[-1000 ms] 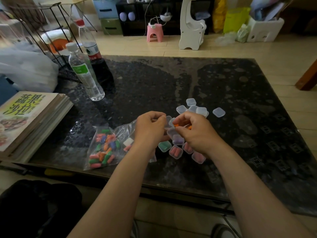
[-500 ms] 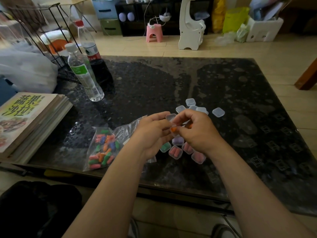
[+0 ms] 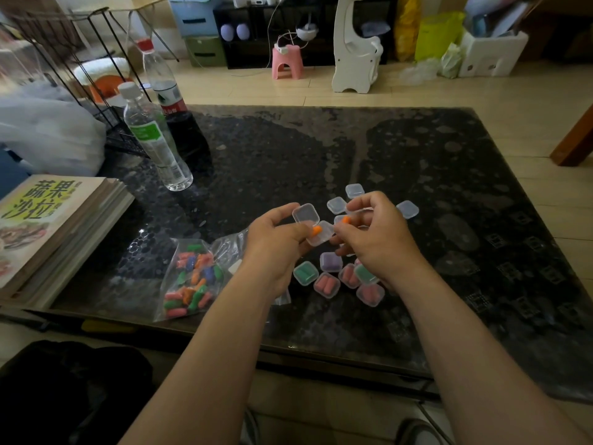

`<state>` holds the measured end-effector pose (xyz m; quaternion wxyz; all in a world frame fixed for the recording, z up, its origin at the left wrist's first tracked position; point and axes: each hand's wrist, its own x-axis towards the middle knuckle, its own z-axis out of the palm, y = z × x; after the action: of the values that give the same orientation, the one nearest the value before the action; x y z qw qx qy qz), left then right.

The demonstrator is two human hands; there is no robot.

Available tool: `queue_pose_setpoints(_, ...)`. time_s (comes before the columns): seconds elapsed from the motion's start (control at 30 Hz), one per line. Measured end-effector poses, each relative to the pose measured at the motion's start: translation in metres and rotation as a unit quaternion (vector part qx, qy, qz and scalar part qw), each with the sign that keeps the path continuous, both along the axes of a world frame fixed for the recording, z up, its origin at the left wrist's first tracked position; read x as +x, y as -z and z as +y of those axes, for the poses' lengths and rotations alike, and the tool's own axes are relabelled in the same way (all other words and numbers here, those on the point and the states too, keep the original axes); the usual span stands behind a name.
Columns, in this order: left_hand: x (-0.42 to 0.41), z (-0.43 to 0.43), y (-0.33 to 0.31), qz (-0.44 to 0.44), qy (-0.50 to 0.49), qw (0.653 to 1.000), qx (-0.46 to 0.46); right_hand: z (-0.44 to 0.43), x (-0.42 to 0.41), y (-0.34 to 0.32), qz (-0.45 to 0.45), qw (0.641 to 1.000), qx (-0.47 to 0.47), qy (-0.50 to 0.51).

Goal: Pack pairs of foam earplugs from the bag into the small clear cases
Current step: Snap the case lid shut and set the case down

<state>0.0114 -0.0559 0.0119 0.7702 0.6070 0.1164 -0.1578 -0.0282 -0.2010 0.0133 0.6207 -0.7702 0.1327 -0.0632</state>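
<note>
1 orange earplug [image 3: 316,231] lies in the open clear case [image 3: 324,236], gripped by the curled fingers [image 3: 282,211] of the left hand [image 3: 272,242] above the counter [image 3: 417,155]. Fingers of the right hand [image 3: 378,242] pinch a 2nd orange earplug [image 3: 346,220] just right of it. Filled cases [image 3: 326,285] lie nearer than the fingers, empty cases [image 3: 354,191] beyond them, the bag [image 3: 192,277] to their left.

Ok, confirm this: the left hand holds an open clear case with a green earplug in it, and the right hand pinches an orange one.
One slip: the head view shows the earplug in the open clear case is orange, not green. The left hand holds that case; the right hand pinches another orange earplug.
</note>
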Motion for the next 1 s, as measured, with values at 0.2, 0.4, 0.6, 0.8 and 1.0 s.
queue_pose_setpoints(0.2,-0.0017,0.0007,-0.0008,-0.009,0.012,1.0,0.026,0.0009,-0.0018,0.0004,-0.048,0.996,-0.074,-0.034)
queue_pose_setpoints(0.4,-0.0008,0.0016,0.0033,-0.01,0.035,0.999,0.03,0.0044,-0.0006,0.0033,-0.043,0.984,-0.15,-0.086)
queue_pose_setpoints(0.6,-0.0016,0.0034,0.0002,-0.008,0.042,0.999,-0.004,0.0037,0.0001,0.0048,-0.034,0.992,-0.094,-0.08)
queue_pose_setpoints(0.8,-0.0015,0.0042,-0.0013,0.007,0.053,0.999,0.002,0.0063,-0.0007,0.0012,0.011,0.999,0.002,-0.048)
queue_pose_setpoints(1.0,-0.0036,0.0012,-0.0026,-0.003,0.088,0.995,0.051,0.0069,0.0002,-0.003,0.065,0.994,0.091,-0.012)
